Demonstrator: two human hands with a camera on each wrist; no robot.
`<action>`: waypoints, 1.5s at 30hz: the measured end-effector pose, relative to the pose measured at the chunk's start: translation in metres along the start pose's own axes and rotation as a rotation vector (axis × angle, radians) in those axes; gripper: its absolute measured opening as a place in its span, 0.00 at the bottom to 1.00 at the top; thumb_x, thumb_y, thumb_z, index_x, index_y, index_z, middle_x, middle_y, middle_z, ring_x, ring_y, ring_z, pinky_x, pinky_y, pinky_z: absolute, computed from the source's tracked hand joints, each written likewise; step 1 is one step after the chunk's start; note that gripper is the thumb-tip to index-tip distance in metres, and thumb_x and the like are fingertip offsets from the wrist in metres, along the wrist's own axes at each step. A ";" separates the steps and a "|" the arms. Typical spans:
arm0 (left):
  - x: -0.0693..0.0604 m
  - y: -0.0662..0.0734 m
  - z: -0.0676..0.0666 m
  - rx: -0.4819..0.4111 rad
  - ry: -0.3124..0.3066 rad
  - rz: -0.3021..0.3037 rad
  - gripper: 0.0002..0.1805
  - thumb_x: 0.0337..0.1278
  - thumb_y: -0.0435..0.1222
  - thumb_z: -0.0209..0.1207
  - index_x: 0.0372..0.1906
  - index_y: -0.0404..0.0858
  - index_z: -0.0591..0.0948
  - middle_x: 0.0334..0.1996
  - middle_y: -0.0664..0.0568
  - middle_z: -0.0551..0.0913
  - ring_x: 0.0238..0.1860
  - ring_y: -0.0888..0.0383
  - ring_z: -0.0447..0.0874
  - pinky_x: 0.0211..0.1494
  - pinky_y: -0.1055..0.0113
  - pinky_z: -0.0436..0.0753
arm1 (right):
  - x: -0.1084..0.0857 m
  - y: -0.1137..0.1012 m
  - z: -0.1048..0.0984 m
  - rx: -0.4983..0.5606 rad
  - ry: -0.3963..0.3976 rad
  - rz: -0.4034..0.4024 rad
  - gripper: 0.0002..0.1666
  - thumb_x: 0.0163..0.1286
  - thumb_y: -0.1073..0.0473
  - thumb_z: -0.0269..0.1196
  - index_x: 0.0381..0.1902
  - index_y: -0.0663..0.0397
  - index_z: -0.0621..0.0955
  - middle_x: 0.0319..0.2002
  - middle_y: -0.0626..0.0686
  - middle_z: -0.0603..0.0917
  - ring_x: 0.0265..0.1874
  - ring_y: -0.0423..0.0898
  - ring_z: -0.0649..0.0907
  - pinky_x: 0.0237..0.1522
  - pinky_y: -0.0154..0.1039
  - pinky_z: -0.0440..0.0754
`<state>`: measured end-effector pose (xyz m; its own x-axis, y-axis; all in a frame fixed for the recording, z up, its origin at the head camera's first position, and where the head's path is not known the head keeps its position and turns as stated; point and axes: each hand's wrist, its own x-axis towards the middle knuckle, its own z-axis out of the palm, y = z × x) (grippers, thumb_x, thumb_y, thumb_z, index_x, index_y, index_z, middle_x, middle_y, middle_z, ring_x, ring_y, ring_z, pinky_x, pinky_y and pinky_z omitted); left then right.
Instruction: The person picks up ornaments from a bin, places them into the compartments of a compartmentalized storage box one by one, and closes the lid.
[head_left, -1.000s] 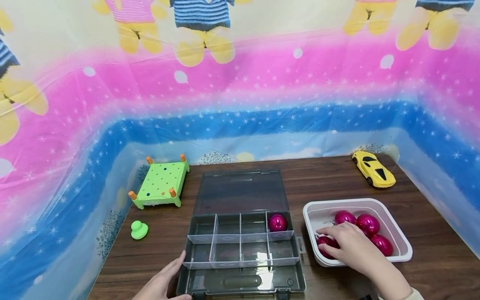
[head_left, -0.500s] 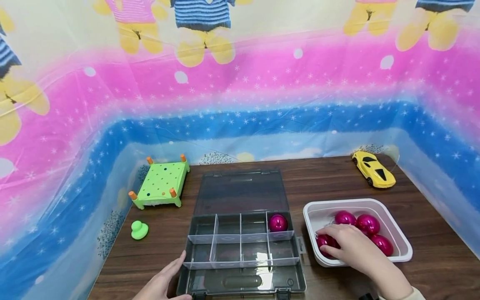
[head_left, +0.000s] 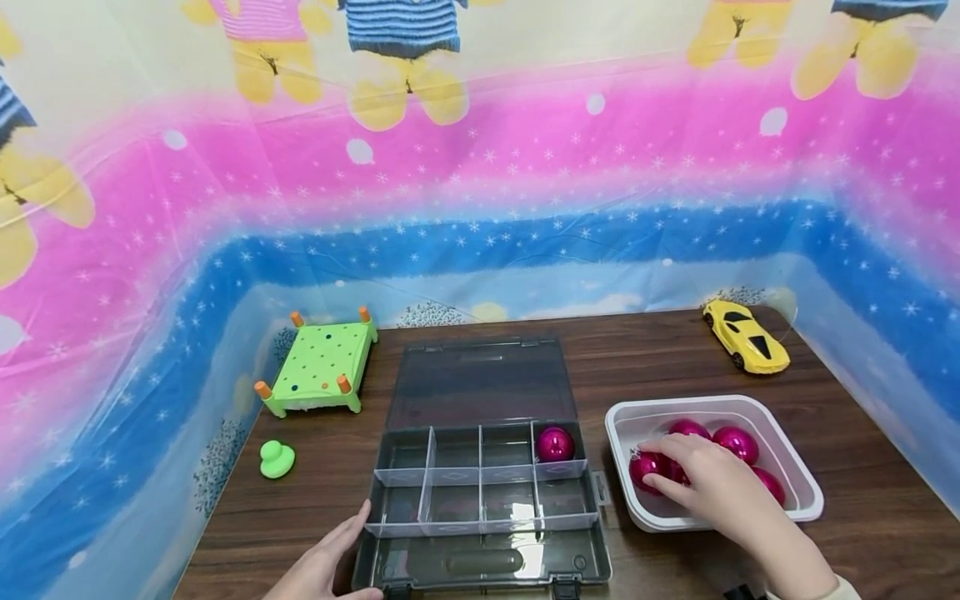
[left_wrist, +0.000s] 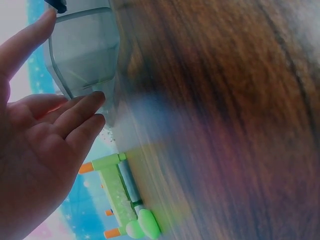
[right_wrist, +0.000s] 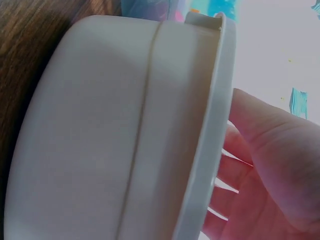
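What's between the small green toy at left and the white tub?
The open divided box, with one magenta ball in its back-right compartment, sits between the small green toy and white tub; head view shows it.

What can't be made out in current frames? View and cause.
Head: total of shiny magenta balls inside white plastic tub; right hand covers some.
Right wrist: tub's contents, blocked by its wall.
Left wrist: grain of brown wooden tabletop, blurred.
Head: left forearm, cut by bottom edge.
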<state>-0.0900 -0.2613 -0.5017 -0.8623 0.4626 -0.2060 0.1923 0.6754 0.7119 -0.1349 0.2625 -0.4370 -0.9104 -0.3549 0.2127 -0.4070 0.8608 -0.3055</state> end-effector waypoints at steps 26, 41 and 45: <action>0.009 -0.048 0.012 -0.040 -0.010 -0.066 0.59 0.47 0.62 0.64 0.77 0.44 0.48 0.71 0.37 0.57 0.67 0.37 0.59 0.58 0.40 0.68 | 0.019 -0.034 0.007 0.068 0.381 -0.092 0.29 0.55 0.47 0.74 0.56 0.40 0.82 0.52 0.45 0.83 0.52 0.47 0.79 0.50 0.50 0.76; 0.010 -0.048 0.013 -0.004 0.006 -0.048 0.58 0.47 0.63 0.63 0.77 0.46 0.48 0.70 0.37 0.59 0.66 0.38 0.62 0.56 0.43 0.71 | 0.047 -0.065 0.031 0.196 0.359 -0.142 0.26 0.60 0.44 0.70 0.56 0.41 0.82 0.54 0.41 0.81 0.49 0.41 0.79 0.46 0.43 0.79; 0.009 -0.049 0.014 0.011 0.020 -0.031 0.58 0.46 0.64 0.63 0.77 0.47 0.48 0.70 0.39 0.59 0.66 0.40 0.62 0.56 0.44 0.71 | 0.053 -0.071 0.036 0.204 0.334 -0.133 0.26 0.60 0.42 0.69 0.56 0.39 0.82 0.55 0.39 0.80 0.54 0.40 0.78 0.54 0.46 0.75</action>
<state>-0.1008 -0.2822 -0.5477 -0.8774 0.4295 -0.2140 0.1704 0.6958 0.6978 -0.1572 0.1693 -0.4375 -0.7883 -0.2918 0.5417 -0.5567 0.7133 -0.4259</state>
